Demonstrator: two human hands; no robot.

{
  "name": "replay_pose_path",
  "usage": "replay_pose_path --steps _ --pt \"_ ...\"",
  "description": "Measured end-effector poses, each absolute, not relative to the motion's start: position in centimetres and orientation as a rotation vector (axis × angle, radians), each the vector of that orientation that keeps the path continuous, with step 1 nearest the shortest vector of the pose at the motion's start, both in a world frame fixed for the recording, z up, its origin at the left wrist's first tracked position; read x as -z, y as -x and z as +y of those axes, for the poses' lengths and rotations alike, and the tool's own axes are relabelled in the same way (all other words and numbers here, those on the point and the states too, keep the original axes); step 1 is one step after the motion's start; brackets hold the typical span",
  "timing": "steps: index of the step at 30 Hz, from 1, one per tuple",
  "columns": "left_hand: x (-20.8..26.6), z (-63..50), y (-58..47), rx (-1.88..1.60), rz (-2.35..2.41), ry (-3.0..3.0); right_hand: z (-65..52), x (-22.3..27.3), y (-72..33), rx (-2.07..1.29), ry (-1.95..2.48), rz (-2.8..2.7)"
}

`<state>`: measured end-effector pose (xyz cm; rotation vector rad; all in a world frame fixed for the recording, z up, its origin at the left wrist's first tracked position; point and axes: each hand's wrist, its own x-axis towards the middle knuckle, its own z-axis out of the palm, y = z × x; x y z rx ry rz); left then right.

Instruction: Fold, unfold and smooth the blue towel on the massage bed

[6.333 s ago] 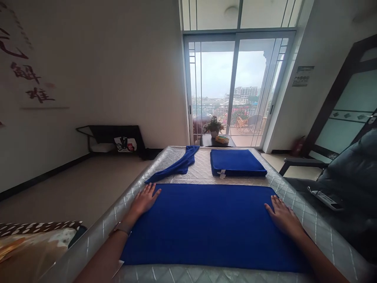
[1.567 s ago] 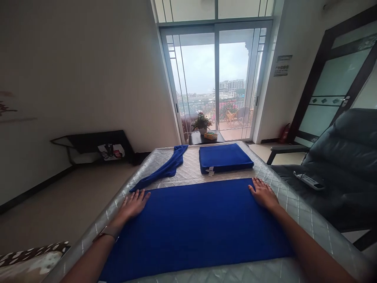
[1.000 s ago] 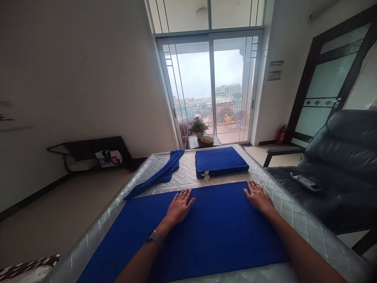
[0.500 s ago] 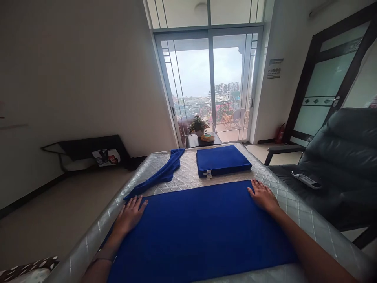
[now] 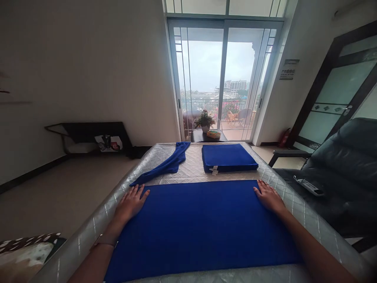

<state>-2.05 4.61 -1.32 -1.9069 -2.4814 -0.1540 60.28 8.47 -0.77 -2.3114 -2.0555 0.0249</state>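
Note:
A blue cloth (image 5: 203,228) lies spread flat on the quilted silver-grey surface (image 5: 191,171) in front of me. My left hand (image 5: 131,204) rests palm down on its far left corner, fingers stretched out. On the far right corner my right hand (image 5: 269,196) lies flat, its fingers extended too. Neither hand grasps anything. Beyond the cloth sits a neat stack of folded blue cloths (image 5: 228,157) with a white tag at its front edge. To the left of that stack, a crumpled blue cloth (image 5: 169,163) trails toward my left hand.
A black armchair (image 5: 344,177) with a remote-like device (image 5: 309,185) on its seat stands at the right. Past the far edge, a small table (image 5: 197,136) holds a potted plant (image 5: 205,121). A dark frame (image 5: 94,131) rests by the left wall.
The view has turned slightly left and levelled, so the scene sits further right. Both hands remain on the far corners of the spread cloth, which looks unmoved.

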Motion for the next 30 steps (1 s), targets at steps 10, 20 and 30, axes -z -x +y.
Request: replay_pose_path --steps 10,20,30 --pt "-0.3 3.8 0.5 0.196 -2.494 1.924 8.9 0.8 -60.4 0.008 2.336 -2.080" --pt "1.1 4.5 0.5 0.289 -2.448 1.891 7.4 -2.9 -49.4 0.191 2.207 -2.272" --pt "1.0 4.4 0.7 0.322 -2.461 1.909 5.6 -3.4 -34.6 -0.340 1.704 -2.490"
